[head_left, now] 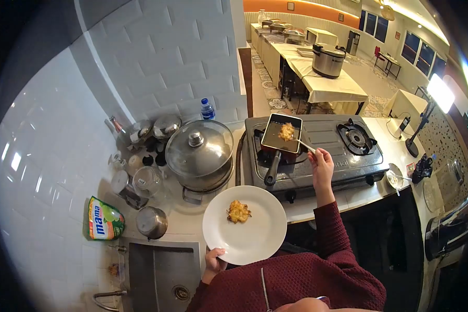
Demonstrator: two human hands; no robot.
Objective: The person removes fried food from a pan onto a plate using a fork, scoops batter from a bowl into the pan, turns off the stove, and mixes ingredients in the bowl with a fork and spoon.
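Holding one utensil [306, 146], right hand [322, 162] is reaching the edge of one fritter [286, 131] in one pan [272, 140], sitting on the stove [325, 134]. Left hand [215, 261] is gripping one plate [257, 243] by its rim, left of the stove; a second fritter [238, 212] is lying there. Both fritters are looking light, soft, crumbly, probably greasy: best supported from underneath.
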